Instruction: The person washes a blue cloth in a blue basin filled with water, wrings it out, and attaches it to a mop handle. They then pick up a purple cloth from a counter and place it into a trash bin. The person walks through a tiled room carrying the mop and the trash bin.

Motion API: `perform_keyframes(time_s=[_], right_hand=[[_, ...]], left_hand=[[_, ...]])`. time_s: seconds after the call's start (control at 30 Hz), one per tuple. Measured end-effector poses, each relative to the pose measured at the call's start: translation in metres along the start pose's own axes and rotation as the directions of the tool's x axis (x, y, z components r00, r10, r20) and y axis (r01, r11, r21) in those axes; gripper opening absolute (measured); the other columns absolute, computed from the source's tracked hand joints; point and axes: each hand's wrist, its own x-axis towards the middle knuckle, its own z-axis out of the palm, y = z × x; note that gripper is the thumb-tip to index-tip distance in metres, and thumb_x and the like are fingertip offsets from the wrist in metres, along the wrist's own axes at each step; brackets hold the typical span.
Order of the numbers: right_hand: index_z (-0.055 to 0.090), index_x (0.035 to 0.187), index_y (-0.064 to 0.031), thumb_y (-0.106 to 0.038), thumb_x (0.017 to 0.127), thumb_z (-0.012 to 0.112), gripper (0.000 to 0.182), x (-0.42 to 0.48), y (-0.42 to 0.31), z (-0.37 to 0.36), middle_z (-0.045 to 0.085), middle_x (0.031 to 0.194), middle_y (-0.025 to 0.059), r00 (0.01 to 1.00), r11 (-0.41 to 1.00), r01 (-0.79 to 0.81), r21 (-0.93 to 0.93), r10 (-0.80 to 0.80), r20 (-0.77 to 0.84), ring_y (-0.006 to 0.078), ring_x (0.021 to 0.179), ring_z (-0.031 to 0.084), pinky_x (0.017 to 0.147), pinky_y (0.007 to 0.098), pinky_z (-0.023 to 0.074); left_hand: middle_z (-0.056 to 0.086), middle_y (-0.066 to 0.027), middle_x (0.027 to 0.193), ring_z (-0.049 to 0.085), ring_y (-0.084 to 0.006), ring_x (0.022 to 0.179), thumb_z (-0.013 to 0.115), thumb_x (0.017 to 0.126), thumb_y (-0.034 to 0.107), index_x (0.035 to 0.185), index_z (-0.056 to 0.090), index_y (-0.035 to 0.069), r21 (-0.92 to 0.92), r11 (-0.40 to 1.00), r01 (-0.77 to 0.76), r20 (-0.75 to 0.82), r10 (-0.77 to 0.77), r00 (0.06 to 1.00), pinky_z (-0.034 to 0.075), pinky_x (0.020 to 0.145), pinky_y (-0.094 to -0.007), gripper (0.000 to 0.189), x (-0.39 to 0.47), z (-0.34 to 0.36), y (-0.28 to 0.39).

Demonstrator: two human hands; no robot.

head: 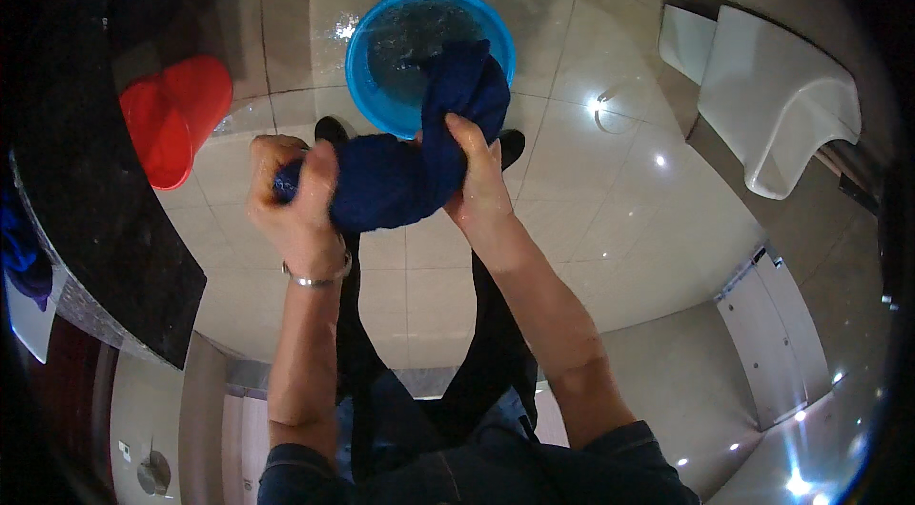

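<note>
A dark blue cloth [389, 180], bunched and twisted, is held between both hands over the near side of a blue plastic basin [355, 94]. My left hand [297, 183] grips its left end, where a bit of cloth shows through the fist; a metal band circles that wrist. My right hand [479, 173] is closed around the cloth's right part, its thumb on top. Beyond that hand, a loose fold of the cloth hangs over the basin's right side. Water [411, 40] with bubbles fills the basin, which stands on the tiled floor between and beyond the feet.
A red plastic bucket [200, 98] lies at the left, beside a dark stone counter [121, 219]. Blue fabric [21, 248] is at the far left edge. A white urinal [758, 90] is on the right wall. Water shines on floor tiles [347, 26] beside the basin.
</note>
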Motion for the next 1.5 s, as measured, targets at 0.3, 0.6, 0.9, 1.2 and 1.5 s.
perform_keyframes(time_s=[0.3, 0.6, 0.9, 1.2, 1.5], right_hand=[[0.056, 0.095, -0.0055, -0.032, 0.081, 0.06, 0.03, -0.025, -0.046, 0.022, 0.057, 0.079, 0.0054, 0.952, 0.932, -0.242, -0.269, 0.281, 0.119, 0.0129, 0.066, 0.056, 0.063, 0.0259, 0.0478], [0.062, 0.083, -0.0002, -0.019, 0.069, 0.064, 0.024, -0.033, -0.067, 0.037, 0.059, 0.073, 0.0045, 0.926, 0.832, -0.118, -0.541, 0.29, 0.244, 0.0129, 0.063, 0.054, 0.061, 0.0276, 0.0453], [0.061, 0.074, 0.0065, -0.024, 0.068, 0.066, 0.031, -0.053, -0.074, 0.038, 0.062, 0.073, 0.0146, 0.946, 0.547, 0.049, -0.836, 0.244, 0.214, 0.0206, 0.067, 0.058, 0.064, 0.0318, 0.0463], [0.06, 0.09, 0.0034, -0.022, 0.072, 0.063, 0.031, -0.052, -0.073, 0.029, 0.063, 0.081, 0.0115, 0.939, 0.535, 0.026, -0.845, 0.276, 0.204, 0.0199, 0.07, 0.058, 0.066, 0.0329, 0.0462], [0.048, 0.117, -0.003, -0.036, 0.079, 0.061, 0.052, -0.059, -0.059, 0.024, 0.059, 0.105, 0.0103, 0.927, 0.897, -0.28, -0.341, 0.344, 0.146, 0.0223, 0.095, 0.06, 0.083, 0.0349, 0.0494]], left_hand=[[0.049, -0.0013, 0.069, 0.05, -0.0198, 0.061, 0.07, 0.046, 0.01, 0.061, 0.059, 0.014, -0.109, 0.513, -0.852, 0.606, 0.714, 0.352, 0.041, 0.049, -0.0286, 0.02, -0.02, 0.011, 0.084], [0.046, -0.0005, 0.069, 0.049, -0.0202, 0.069, 0.069, 0.037, 0.013, 0.06, 0.06, 0.019, -0.222, 0.377, -0.899, 0.661, 0.737, 0.145, 0.042, 0.047, -0.028, 0.025, -0.043, 0.023, 0.121], [0.039, 0.0013, 0.06, 0.045, -0.0125, 0.055, 0.068, 0.044, 0.016, 0.053, 0.056, 0.013, -0.242, 0.444, -0.863, 0.733, 0.666, 0.137, 0.032, 0.043, -0.0233, 0.015, -0.071, 0.03, 0.138], [0.042, 0.0001, 0.061, 0.048, -0.0146, 0.056, 0.068, 0.048, 0.013, 0.055, 0.053, 0.012, -0.255, 0.524, -0.812, 0.76, 0.629, 0.167, 0.036, 0.044, -0.0252, 0.016, -0.07, 0.032, 0.136], [0.059, -0.0058, 0.082, 0.055, -0.0163, 0.074, 0.042, 0.086, 0.057, 0.094, 0.06, 0.003, -0.17, 0.463, 0.87, 0.739, -0.524, 0.423, 0.049, 0.072, -0.0311, 0.057, 0.021, -0.013, 0.075]])
